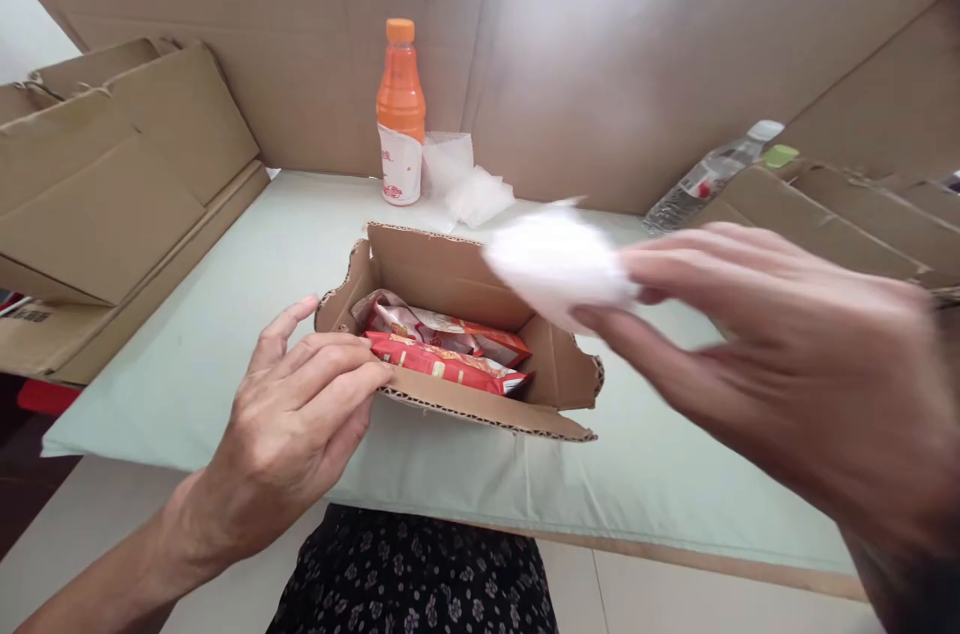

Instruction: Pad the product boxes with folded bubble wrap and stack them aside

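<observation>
An open cardboard box (480, 416) sits in front of me on the pale green cloth. Two red snack packets lie inside it: the nearer packet (442, 364) rests along the front wall, and the other packet (427, 324) is partly hidden behind it. My left hand (300, 404) grips the box's front left edge, fingers bent over the rim beside the nearer packet. Above the box's right end, my right hand (750, 334) pinches a crumpled white sheet (559, 259). Motion blurs the sheet, so I cannot tell whether it is tissue or thin foam.
Behind the box an orange drink bottle (400, 114) stands upright, with white crumpled sheets (472, 184) beside it. A clear bottle (712, 176) leans at the back right, near cardboard pieces (840, 214). Larger cardboard boxes (127, 154) stand at the left, and a cardboard wall (277, 34) closes the back.
</observation>
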{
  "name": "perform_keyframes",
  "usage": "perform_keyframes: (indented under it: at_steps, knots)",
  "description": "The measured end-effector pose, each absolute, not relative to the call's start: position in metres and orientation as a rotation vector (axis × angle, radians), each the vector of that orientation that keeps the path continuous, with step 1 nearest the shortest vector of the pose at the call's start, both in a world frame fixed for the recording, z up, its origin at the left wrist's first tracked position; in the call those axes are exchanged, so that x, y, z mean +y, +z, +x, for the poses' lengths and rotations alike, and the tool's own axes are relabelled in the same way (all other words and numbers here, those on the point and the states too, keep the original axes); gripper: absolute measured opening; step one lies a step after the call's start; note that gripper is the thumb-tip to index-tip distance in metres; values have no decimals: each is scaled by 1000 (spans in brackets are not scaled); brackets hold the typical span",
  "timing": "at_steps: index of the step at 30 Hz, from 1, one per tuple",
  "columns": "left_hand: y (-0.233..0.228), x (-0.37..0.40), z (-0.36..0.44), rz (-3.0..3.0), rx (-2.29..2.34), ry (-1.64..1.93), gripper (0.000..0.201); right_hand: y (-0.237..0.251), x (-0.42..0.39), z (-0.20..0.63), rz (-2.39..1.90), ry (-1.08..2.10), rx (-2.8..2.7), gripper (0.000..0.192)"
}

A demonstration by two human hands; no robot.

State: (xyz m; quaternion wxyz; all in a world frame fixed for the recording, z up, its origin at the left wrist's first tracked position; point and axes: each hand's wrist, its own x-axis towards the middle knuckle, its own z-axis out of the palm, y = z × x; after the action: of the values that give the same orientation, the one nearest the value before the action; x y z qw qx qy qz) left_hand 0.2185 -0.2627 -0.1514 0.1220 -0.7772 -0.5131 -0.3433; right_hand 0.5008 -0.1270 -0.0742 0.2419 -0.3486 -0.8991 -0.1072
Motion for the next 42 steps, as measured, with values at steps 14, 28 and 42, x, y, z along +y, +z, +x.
perform_keyframes:
  at_steps: [14, 28, 42]
  knots:
    - [-173, -271, 218, -2041, -1580, -1241, 53, -104, -87, 397, -924, -43, -3134, 11]
    - [-263, -252, 199, -1919, -2666, -2148, 68, -247, -153, 520, -1104, 751, -2283, 69]
    - [-243, -205, 271, -2250, -2449, -2294, 51, -256, -197, 578, -1412, 420, -1962, 62]
